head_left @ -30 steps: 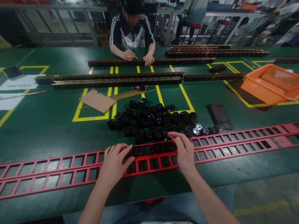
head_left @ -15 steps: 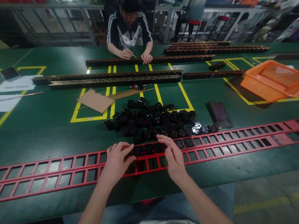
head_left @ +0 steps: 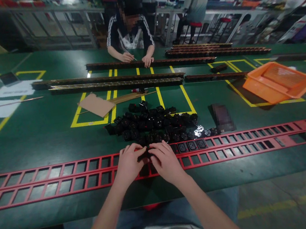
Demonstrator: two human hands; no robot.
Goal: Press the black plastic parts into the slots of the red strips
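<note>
Head view: red slotted strips, black modules

Head camera, looking down. Two long, slim strips, far strip [head_left: 297,126] and near strip [head_left: 286,141], lie side by side across green table [head_left: 225,174]. Both matt red, ladder-like, rows of rectangular openings. Three black modules [head_left: 191,145] sit in a row in the far strip, just right of the right hand; squarish, faces marked with pale outlines. Left hand [head_left: 132,163] and right hand [head_left: 165,161] nearly meet over the strips, fingers bent about a dark piece [head_left: 148,151]; whether either grips it, cannot tell. Glossy black heap [head_left: 154,122] beyond.
</note>
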